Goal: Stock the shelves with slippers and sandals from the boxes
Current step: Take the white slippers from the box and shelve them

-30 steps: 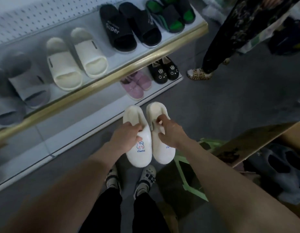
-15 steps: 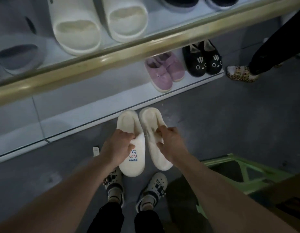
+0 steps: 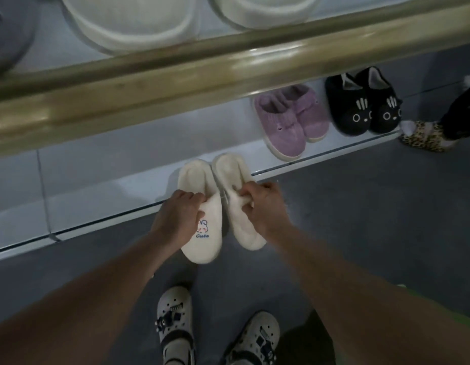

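Observation:
I hold a pair of cream plush slippers side by side, heels pointing at the bottom shelf (image 3: pixel 102 180). My left hand (image 3: pixel 177 218) grips the left cream slipper (image 3: pixel 202 243), which has a small rabbit and blue lettering on its toe. My right hand (image 3: pixel 262 206) pinches the collar of the right cream slipper (image 3: pixel 244 233). The heels hang over the front edge of the white bottom shelf, to the left of a purple plush pair (image 3: pixel 289 122). A black cat-face pair (image 3: pixel 362 104) stands further right on the same shelf.
A brass-coloured rail (image 3: pixel 176 83) fronts the upper shelf, with cream slides (image 3: pixel 128 25) above it. Another person's leopard-print shoe (image 3: pixel 426 138) stands on the grey floor at the right. My own feet in white clogs (image 3: pixel 176 325) are below. A green crate edge (image 3: pixel 462 327) shows at lower right.
The view has dropped closer to the bottom shelf, and both hands have carried the cream pair forward until its heels overlap the shelf's front edge. The cardboard box has left the view.

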Available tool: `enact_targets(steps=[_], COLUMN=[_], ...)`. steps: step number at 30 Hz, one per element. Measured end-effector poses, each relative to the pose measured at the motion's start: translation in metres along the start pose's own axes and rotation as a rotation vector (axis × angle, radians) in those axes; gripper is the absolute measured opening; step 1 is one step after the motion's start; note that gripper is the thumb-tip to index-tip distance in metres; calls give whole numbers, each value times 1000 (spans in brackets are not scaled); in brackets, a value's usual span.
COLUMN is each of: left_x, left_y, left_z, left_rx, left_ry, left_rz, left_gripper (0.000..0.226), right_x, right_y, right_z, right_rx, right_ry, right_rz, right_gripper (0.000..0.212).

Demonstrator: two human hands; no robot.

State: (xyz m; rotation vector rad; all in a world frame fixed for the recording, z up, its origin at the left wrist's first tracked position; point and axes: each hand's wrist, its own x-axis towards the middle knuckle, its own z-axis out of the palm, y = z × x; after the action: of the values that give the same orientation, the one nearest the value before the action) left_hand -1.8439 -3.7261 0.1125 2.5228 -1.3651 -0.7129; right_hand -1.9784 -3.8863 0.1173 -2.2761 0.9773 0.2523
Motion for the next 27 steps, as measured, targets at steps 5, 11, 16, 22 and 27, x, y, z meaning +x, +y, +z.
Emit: enact_targets(steps=[5, 11, 16, 22, 27], left_x=[49, 91, 112, 108, 81], left_y=[-20, -32, -42, -34, -17], left_z=[-13, -34, -37, -27, -12], left_rx=[41, 66, 41, -71, -128], left_ry=[22, 59, 146, 181, 168], left_rz=[-69, -171, -155, -109, -91], left_gripper=[33, 40, 41, 47, 41], right_x=[59, 107, 133, 117, 74], right_y=[-18, -34, -53, -41, -6], right_z=[-3, -11, -18, -14, -4], right_rx=[39, -26, -67, -46, 72], right_ry=[67, 151, 242, 170, 130], right_rz=[-1, -91, -159, -156, -55], right_gripper=[34, 25, 39, 53, 58])
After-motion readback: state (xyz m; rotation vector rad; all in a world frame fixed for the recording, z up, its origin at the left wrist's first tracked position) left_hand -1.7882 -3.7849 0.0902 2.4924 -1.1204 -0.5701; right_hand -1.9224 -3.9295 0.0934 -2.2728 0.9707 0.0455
